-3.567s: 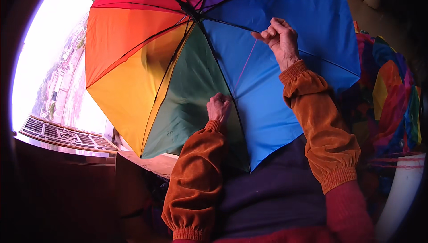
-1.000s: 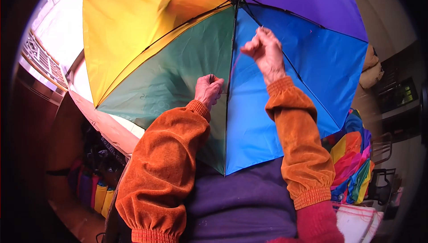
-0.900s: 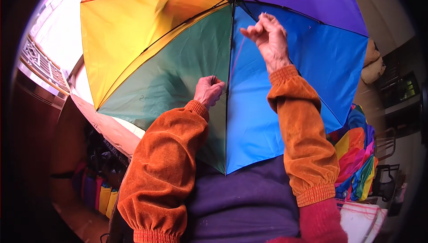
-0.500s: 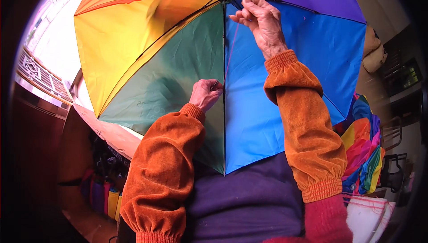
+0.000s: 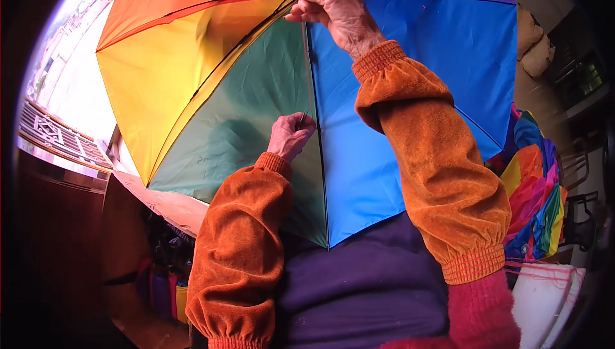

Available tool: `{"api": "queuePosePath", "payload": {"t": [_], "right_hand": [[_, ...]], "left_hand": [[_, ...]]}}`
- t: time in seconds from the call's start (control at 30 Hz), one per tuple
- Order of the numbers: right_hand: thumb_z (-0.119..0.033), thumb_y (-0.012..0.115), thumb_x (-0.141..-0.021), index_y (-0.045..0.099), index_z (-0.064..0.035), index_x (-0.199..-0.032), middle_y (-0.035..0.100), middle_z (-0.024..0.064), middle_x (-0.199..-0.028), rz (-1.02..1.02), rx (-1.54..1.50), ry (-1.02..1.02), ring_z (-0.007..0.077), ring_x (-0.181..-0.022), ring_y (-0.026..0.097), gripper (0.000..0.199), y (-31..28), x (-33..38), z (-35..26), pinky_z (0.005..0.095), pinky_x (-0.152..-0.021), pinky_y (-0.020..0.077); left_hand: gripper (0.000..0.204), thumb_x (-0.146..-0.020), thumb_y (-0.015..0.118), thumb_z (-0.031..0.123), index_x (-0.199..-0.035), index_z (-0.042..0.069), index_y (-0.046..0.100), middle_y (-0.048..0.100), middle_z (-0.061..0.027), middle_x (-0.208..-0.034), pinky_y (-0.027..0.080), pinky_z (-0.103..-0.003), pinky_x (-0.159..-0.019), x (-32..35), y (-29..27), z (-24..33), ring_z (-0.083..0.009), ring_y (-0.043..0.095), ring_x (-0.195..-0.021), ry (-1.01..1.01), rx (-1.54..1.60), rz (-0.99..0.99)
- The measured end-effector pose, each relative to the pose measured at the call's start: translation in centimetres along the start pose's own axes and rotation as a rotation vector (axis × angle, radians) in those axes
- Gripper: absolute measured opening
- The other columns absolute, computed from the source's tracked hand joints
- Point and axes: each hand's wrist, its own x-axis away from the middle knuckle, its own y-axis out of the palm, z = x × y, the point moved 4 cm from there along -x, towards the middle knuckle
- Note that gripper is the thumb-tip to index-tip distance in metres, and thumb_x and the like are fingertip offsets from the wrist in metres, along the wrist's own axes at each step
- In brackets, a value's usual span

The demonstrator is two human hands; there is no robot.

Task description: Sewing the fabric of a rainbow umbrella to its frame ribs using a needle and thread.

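Observation:
An open rainbow umbrella [image 5: 243,99] fills the upper view, seen from inside, with orange, yellow, green, blue and purple panels. My left hand [image 5: 291,136] pinches the lower end of a thin thread at the rib between the green and blue panels. My right hand [image 5: 333,6] is raised near the umbrella's hub, fingers closed on the upper end of the same thread [image 5: 309,67], which runs taut along the rib. Both arms wear orange velvet sleeves.
Another folded rainbow umbrella [image 5: 535,189] lies at the right. A white surface [image 5: 544,298] with red thread is at the lower right. A wooden ledge [image 5: 160,201] and a window with a metal grille [image 5: 57,144] stand at the left; coloured items [image 5: 163,282] sit below.
My right hand has risen along the rib toward the hub, drawing the thread longer. My left hand stays at the same spot on the rib. The view has tilted slightly.

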Motion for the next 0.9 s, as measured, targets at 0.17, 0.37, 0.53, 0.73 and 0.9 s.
{"api": "queuePosePath", "payload": {"t": [0.17, 0.37, 0.53, 0.73, 0.9], "right_hand": [[-0.008, 0.06, -0.082, 0.058, -0.0004, -0.082, 0.055, 0.0034, -0.064, 0.024, -0.003, -0.011, 0.0137, -0.061, 0.058, 0.008, -0.4, -0.1, -0.4, 0.0334, -0.064, 0.0551], [-0.01, 0.058, -0.082, 0.057, -0.0016, -0.079, 0.051, 0.002, -0.061, 0.053, -0.048, -0.065, 0.0122, -0.056, 0.055, 0.009, -0.3, -0.9, -1.6, 0.032, -0.061, 0.0541], [-0.011, 0.054, -0.079, 0.055, -0.0021, -0.076, 0.05, 0.0008, -0.058, 0.021, -0.172, -0.244, 0.0105, -0.048, 0.05, 0.009, 3.6, -2.4, -6.6, 0.0276, -0.054, 0.0515], [-0.009, 0.057, -0.079, 0.057, -0.0002, -0.075, 0.054, 0.0045, -0.059, -0.153, 0.075, -0.289, 0.0129, -0.05, 0.055, 0.01, 8.7, -3.8, -5.2, 0.026, -0.05, 0.05], [-0.008, 0.059, -0.079, 0.059, 0.0002, -0.076, 0.056, 0.0057, -0.059, -0.203, 0.152, -0.32, 0.0147, -0.051, 0.058, 0.009, 10.1, -4.0, -4.5, 0.0265, -0.048, 0.0508]], "left_hand": [[0.007, -0.075, 0.058, 0.01, -0.072, 0.004, 0.057, 0.041, 0.0043, -0.055, 0.03, -0.023, -0.042, 0.0, -0.1, -0.2, -0.0054, 0.036, -0.047, 0.108, -0.084, 0.044], [0.011, -0.072, 0.06, 0.009, -0.067, 0.001, 0.055, 0.043, -0.002, -0.054, 0.038, -0.027, -0.052, 0.1, -0.3, 0.8, -0.0097, 0.044, -0.053, 0.377, -0.288, 0.248], [0.013, -0.075, 0.06, 0.013, -0.072, 0.0, 0.058, 0.047, -0.0044, -0.056, 0.04, -0.027, -0.056, 0.1, -0.2, 0.5, -0.0121, 0.048, -0.056, 0.303, -0.201, 0.171], [0.021, -0.08, 0.057, 0.023, -0.082, 0.002, 0.061, 0.053, -0.0086, -0.062, 0.042, -0.032, -0.06, 1.5, -1.7, 1.2, -0.0204, 0.052, -0.062, 0.119, -0.323, 0.183], [0.025, -0.081, 0.054, 0.029, -0.09, 0.007, 0.063, 0.061, -0.0169, -0.073, 0.046, -0.041, -0.066, 2.0, -2.4, 0.9, -0.0349, 0.059, -0.073, 0.067, -0.421, 0.069]]}}
